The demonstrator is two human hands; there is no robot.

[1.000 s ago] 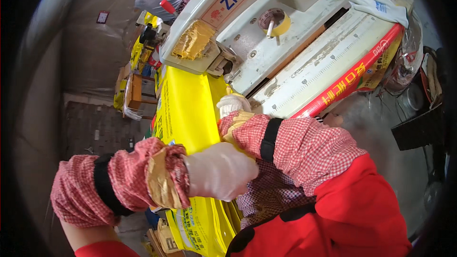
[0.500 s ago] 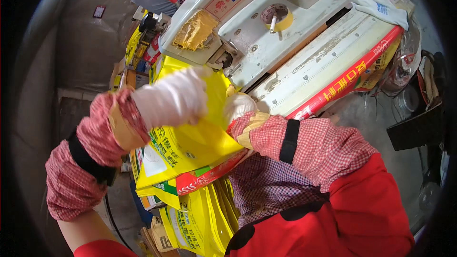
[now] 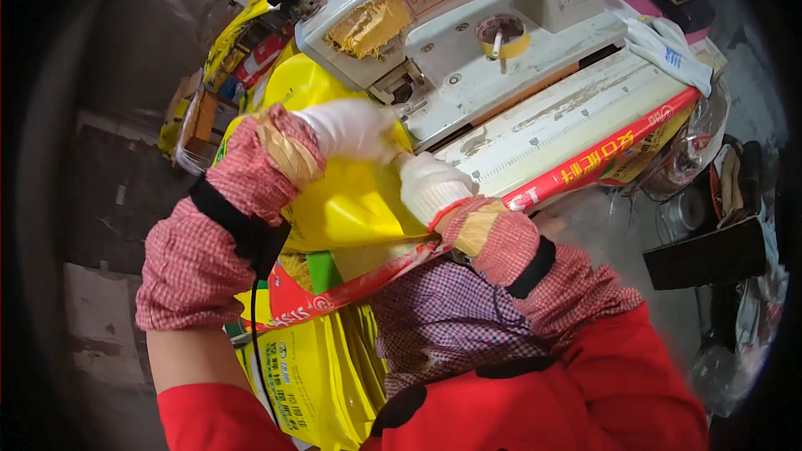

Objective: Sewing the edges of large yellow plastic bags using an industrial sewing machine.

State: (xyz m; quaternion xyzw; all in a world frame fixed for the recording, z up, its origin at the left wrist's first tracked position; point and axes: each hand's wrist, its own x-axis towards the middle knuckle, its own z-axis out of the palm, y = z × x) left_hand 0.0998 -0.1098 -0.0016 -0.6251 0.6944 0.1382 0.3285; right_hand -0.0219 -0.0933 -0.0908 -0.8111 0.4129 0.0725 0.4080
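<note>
A glossy yellow printed bag [image 3: 351, 209] lies bent over the near left end of a white industrial sewing machine [image 3: 535, 58]. White-gloved, my left hand [image 3: 355, 129] is on the bag's upper part, just below the machine's sewing head [image 3: 397, 83]; motion smears its fingers. Close beside it, my right hand [image 3: 430, 188], also in a white glove, has its fingers curled at the bag's right edge next to the machine bed. The fingertips are partly hidden. Checked sleeve covers with black bands wrap both forearms.
A tape roll [image 3: 503, 36] sits on the machine, and a white glove [image 3: 668, 50] lies at its far right. Red printed sheeting [image 3: 606, 154] edges the worktop. Several more yellow bags [image 3: 322, 367] hang below. A dark box [image 3: 710, 255] stands at right.
The view has shifted. My left hand has moved right, nearer my right hand, and the bag's printed near part has swung up and folded under. My right hand stays at the bag's edge.
</note>
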